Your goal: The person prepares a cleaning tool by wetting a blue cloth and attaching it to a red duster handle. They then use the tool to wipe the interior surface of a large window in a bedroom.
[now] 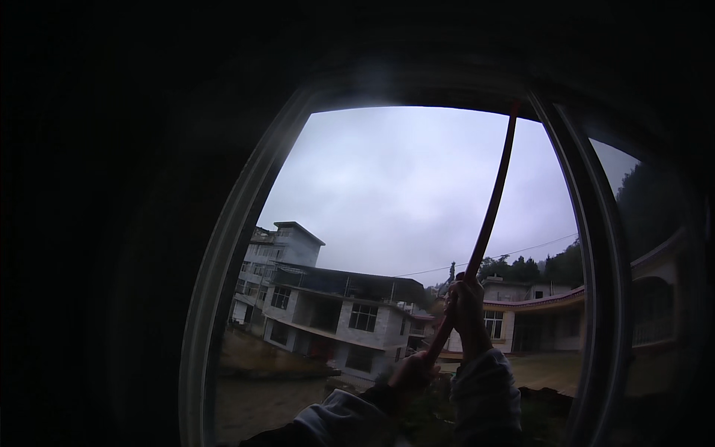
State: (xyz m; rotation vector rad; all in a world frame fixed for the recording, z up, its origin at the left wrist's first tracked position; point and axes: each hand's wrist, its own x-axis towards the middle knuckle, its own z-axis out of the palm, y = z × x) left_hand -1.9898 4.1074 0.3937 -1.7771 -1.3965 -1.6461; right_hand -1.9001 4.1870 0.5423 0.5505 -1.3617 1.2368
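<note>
A long red pole [494,201] rises steeply in front of the window opening, and its upper end meets the dark top edge of the opening near the right corner. My right hand [467,299] is closed around the pole at its middle. Lower down and to the left, my left hand [413,370] grips the same pole near its lower part. Both forearms are in light grey sleeves. The pole's top end is too dark to make out.
Window frame uprights stand at the left [240,246] and right [586,223]. Glass [653,223] lies beyond the right upright. Outside are a pale two-storey building [335,313], a house with a tiled roof edge [536,327], trees and a cloudy sky. The surrounding wall is very dark.
</note>
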